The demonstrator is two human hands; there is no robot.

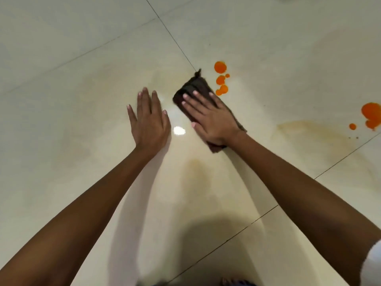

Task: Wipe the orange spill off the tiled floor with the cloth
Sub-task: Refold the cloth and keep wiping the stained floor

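Observation:
A folded dark brown cloth [192, 87] lies on the glossy cream tiled floor [82, 58]. My right hand [208, 116] presses flat on top of it, fingers spread, covering most of the cloth. Just right of the cloth's far end sits a cluster of orange drops [221, 79]. A larger orange puddle [372, 115] with a small drop beside it lies at the right edge. My left hand [149, 118] rests flat on the bare tile to the left of the cloth, holding nothing.
Faint yellowish smears [309, 129] streak the tiles between the two orange patches and below the hands. Dark grout lines [171, 36] cross the floor. A bright light reflection [179, 130] shines between my hands.

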